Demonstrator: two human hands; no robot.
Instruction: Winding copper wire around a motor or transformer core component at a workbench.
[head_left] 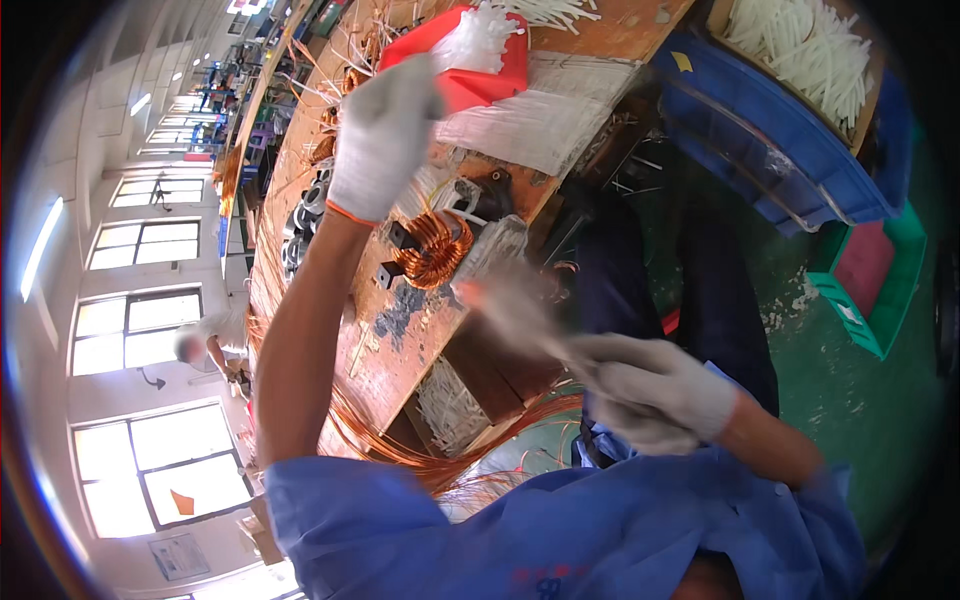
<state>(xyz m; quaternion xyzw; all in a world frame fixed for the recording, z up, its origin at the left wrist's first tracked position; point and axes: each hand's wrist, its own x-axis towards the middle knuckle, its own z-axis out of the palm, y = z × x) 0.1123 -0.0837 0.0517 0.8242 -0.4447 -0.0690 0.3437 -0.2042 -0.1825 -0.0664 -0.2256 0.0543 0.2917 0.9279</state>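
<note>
On the wooden desk (380, 340), a copper coil (437, 250) sits below the gloved left hand (383, 135), its grip unreadable; the gloved right hand (650, 385) pinches a motion-blurred strip (515, 310).

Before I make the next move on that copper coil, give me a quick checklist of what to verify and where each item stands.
1. Copper coil resting on the wooden workbench: ok, it sits near the bench edge.
2. Left hand, gloved, clear of the coil: ok, it is raised above the bench, next to the red tray of white sleeves.
3. Right hand, gloved, grip on something: cannot tell, it is blurred by motion.
4. Loose copper wire hanging off the bench edge: not ok, strands trail below the bench toward the lap.
5. White sleeves within reach: ok, a heap lies in the tray.
</note>
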